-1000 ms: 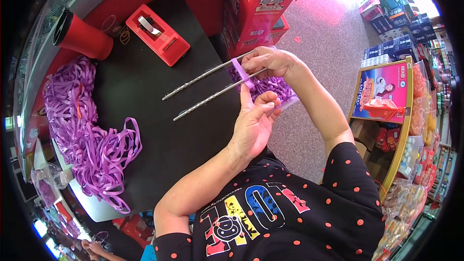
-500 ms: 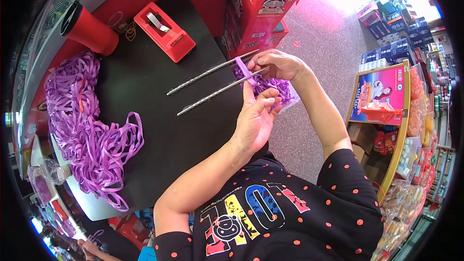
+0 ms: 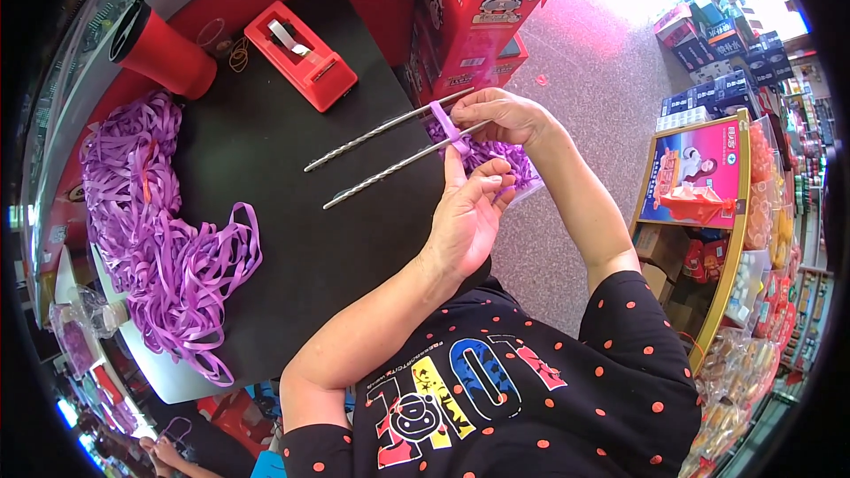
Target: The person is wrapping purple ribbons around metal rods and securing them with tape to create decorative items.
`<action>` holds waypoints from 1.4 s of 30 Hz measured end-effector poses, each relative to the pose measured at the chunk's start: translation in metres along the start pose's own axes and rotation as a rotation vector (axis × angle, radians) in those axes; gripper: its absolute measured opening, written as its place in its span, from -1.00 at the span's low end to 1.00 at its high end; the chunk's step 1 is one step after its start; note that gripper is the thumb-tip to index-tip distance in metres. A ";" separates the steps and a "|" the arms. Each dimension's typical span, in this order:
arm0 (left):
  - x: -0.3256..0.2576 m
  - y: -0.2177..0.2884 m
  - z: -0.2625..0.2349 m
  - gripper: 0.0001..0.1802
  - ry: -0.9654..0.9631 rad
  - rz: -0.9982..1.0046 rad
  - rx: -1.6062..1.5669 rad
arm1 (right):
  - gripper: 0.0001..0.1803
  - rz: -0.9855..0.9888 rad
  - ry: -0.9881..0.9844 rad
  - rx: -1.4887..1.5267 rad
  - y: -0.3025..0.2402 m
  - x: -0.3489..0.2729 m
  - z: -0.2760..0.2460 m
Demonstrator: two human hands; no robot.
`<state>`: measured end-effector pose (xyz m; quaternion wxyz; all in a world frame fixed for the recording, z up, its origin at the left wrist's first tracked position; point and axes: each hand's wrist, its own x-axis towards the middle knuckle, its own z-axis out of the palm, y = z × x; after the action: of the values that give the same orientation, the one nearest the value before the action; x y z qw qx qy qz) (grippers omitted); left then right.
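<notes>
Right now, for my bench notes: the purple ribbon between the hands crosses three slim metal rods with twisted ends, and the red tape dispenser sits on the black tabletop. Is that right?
Not quite: the head view shows the purple ribbon crossing two slim metal rods, not three. The red tape dispenser does sit on the black tabletop.

Black counter [image 3: 292, 248] w/ a red tape dispenser [image 3: 319, 80] on it, roll of pale tape inside, so using that as ref. Thin tan loops [image 3: 238, 57] sit just L of the dispenser. Red cup [image 3: 173, 57] w/ dark rim is a bit further L of it. Big tangled purple ribbon pile [image 3: 155, 230] is also L of the dispenser but nearer the person, kinda messy tbh.
</notes>
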<state>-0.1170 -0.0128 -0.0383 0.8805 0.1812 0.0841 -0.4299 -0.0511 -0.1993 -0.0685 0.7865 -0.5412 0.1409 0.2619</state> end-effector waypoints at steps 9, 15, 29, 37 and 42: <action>-0.002 0.005 0.006 -0.08 -0.024 -0.014 0.002 | -0.76 0.027 -0.332 0.159 0.022 0.029 -0.007; -0.002 0.005 0.004 -0.07 -0.027 -0.022 -0.027 | -0.75 -0.043 -0.485 0.253 0.032 0.040 -0.009; -0.001 0.005 0.004 -0.06 -0.016 -0.021 -0.038 | -0.75 -0.131 -0.470 0.170 0.031 0.046 0.000; 0.000 0.004 0.001 -0.05 -0.025 -0.019 -0.037 | -0.59 -0.160 -0.426 0.086 0.038 0.049 0.010; 0.000 0.001 0.003 -0.05 -0.014 -0.025 -0.038 | -0.68 -0.336 -0.520 0.202 0.060 0.058 0.003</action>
<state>-0.1161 -0.0135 -0.0357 0.8789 0.1607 0.0884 -0.4402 -0.0375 -0.1649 -0.1432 0.8782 -0.3910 -0.1306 0.2425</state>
